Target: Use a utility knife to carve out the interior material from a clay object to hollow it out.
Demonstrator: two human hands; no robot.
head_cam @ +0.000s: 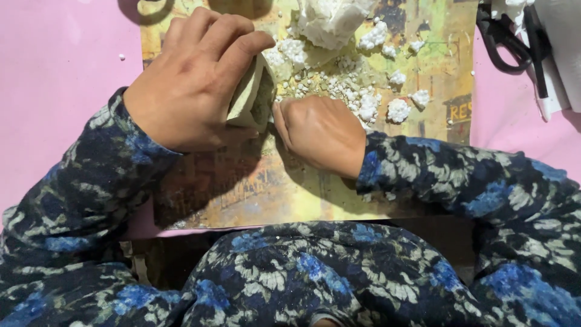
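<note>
Pale, cream-coloured foam block (pixel 251 97) stands on the yellow printed paper sheet (pixel 302 188), gripped by the left hand (pixel 187 85) with fingers curled together over its top. Just right of the block, the right hand (pixel 321 133) is fisted, pressed against its side. Further right lie white foam crumbs (pixel 363 103); beyond those, black-handled scissors (pixel 502 36) on the pink tabletop (pixel 54 72).

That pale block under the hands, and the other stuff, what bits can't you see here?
Head view:
- Pale block: mostly covered by the left hand; its full shape is hidden.
- Right hand: fingers curl under, so anything it holds is hidden.
- White lump: cut off by the top edge.
- Black scissors: cut off by the top edge.
</note>
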